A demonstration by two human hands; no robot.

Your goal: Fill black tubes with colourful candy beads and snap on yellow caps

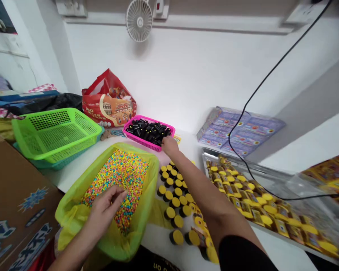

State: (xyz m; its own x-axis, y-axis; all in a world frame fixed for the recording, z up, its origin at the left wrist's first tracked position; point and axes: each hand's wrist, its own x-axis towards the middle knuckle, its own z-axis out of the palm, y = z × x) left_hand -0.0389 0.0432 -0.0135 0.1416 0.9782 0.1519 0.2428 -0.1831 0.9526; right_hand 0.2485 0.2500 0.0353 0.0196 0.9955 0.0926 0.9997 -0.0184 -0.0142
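Observation:
My left hand (106, 208) rests in a yellow-green bag-lined bin (73, 214) full of small multicoloured candy beads (121, 173), its fingers curled and pinched over the beads. My right hand (169, 146) reaches across to the near corner of a pink basket (130, 132) holding several small black tubes (148, 130), fingers closed at the rim on something I cannot make out. Between the bin and my right arm stand several black tubes with yellow caps (173, 188).
An empty green basket (55, 131) sits at the left, a red printed bag (109, 99) behind it. A metal tray (271, 177) of yellow-capped labelled tubes lies at the right, with purple packets (240, 130) beyond and a black cable (257, 90) overhead. A brown carton (14, 195) stands near left.

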